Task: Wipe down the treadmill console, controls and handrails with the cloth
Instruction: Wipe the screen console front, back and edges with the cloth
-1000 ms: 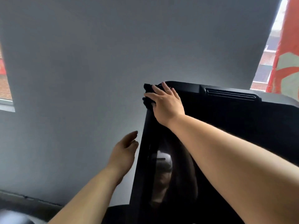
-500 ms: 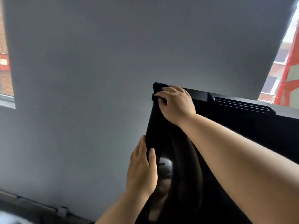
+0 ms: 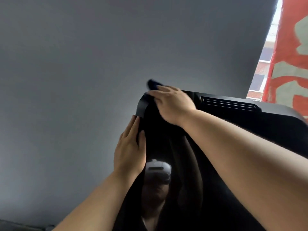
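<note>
Since the cloth (image 3: 152, 84) is sitting right on the top left corner of the console (image 3: 250, 130), we'd call this the console step. Our right hand (image 3: 173, 104) lies over the dark cloth with the fingers stretched out flat, pressing it onto the corner rather than balling it up, and a bit of cloth pokes out past the fingertips. It's blurry there, so we can't tell where the thumb sits. Our left hand (image 3: 129, 150) is flat on the console's left edge just below, fingers straight, thumb on the glossy screen face, holding nothing; looks like it's bracing the panel. Next move, we reckon, is dragging the cloth along the top edge toward the vent slot (image 3: 228, 103) or down across the screen, with enough pressure to lift smudges and the left hand out of the path. Controls and handrails aren't in shot, so we can't say anything about those.
</note>
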`<state>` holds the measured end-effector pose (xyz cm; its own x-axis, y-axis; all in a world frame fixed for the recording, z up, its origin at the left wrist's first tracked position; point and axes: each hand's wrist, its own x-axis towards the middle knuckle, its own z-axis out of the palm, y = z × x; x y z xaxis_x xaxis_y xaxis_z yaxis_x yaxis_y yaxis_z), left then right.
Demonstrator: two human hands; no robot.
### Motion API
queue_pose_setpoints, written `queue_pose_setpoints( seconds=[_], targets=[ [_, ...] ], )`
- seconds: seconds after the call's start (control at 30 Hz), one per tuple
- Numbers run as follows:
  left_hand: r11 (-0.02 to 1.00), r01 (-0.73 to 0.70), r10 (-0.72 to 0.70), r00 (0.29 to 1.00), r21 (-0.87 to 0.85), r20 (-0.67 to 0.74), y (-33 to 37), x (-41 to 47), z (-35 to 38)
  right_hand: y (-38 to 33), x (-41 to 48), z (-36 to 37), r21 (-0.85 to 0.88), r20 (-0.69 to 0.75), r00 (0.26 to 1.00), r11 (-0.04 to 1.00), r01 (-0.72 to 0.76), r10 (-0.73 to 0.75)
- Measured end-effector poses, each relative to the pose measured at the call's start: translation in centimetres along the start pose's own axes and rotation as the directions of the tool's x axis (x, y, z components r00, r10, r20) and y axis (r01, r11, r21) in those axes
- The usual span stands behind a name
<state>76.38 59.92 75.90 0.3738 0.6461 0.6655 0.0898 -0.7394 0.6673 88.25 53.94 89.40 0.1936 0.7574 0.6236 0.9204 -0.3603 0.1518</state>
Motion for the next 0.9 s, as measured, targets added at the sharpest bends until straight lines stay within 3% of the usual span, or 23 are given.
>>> queue_pose_setpoints(
  seconds=[0.07, 0.1, 0.17, 0.2, 0.27, 0.37, 0.43, 0.6, 0.67, 0.73, 0.8, 0.83, 0.9],
  targets=[
    [1.0, -0.016, 0.016, 1.0, -0.01, -0.002, -0.2, -0.2, -0.1, -0.2, -0.2, 0.1, 0.035, 0.037, 0.99, 0.99, 0.138, -0.139],
    [1.0, -0.022, 0.022, 1.0, -0.019, -0.001, -0.2, -0.2, -0.1, 0.8, -0.2, -0.1, 0.025, 0.02, 0.995, 0.995, 0.094, -0.094],
    [0.999, -0.017, 0.017, 1.0, -0.032, 0.001, -0.3, -0.2, -0.1, 3.7, 0.5, -1.1, 0.025, -0.032, 0.977, 0.978, -0.208, 0.209],
    [0.999, -0.013, 0.013, 1.0, -0.038, -0.002, -0.3, -0.2, -0.1, 4.9, 0.8, -1.7, 0.034, -0.027, 0.927, 0.927, -0.374, 0.375],
    [0.999, -0.018, 0.017, 1.0, -0.037, -0.007, -0.4, -0.1, 0.1, 5.0, 0.7, -1.9, 0.008, 0.004, 0.882, 0.882, -0.472, 0.472],
    [0.999, -0.041, 0.041, 0.999, -0.023, -0.019, -0.7, 0.0, 0.2, 1.2, -0.5, 0.0, 0.024, -0.029, 0.979, 0.979, -0.201, 0.202],
    [0.998, -0.051, 0.051, 0.998, -0.026, -0.024, -0.8, -0.1, 0.1, 0.6, -1.7, 0.6, 0.018, -0.044, 0.997, 0.998, -0.064, 0.065],
    [0.998, -0.04, 0.04, 0.999, -0.054, 0.001, -0.3, -0.2, -0.1, 4.5, -2.0, -0.9, -0.091, -0.093, 0.956, 0.954, -0.285, 0.277],
    [0.977, 0.081, -0.082, 0.997, -0.195, 0.003, -0.6, 0.1, -0.6, 3.2, -0.7, -1.0, -0.033, -0.032, 0.953, 0.953, -0.302, 0.301],
    [0.854, 0.256, -0.291, 0.957, -0.452, -0.007, -1.7, -0.2, -2.0, 0.8, 0.5, -0.3, 0.022, 0.011, 0.981, 0.981, -0.194, 0.194],
    [0.662, 0.409, -0.476, 0.877, -0.629, 0.069, -3.1, -1.3, -3.9, -1.9, 0.6, 0.9, 0.055, 0.028, 0.998, 0.997, -0.05, 0.048],
    [0.61, 0.466, -0.518, 0.847, -0.64, 0.123, -3.7, -2.2, -4.9, -3.2, 0.2, 1.6, 0.048, 0.039, 0.999, 0.999, 0.02, -0.022],
    [0.6, 0.547, -0.534, 0.817, -0.583, 0.217, -4.8, -4.1, -6.5, -5.4, -2.2, 3.1, 0.004, 0.067, 0.985, 0.987, 0.161, -0.161]
  ],
)
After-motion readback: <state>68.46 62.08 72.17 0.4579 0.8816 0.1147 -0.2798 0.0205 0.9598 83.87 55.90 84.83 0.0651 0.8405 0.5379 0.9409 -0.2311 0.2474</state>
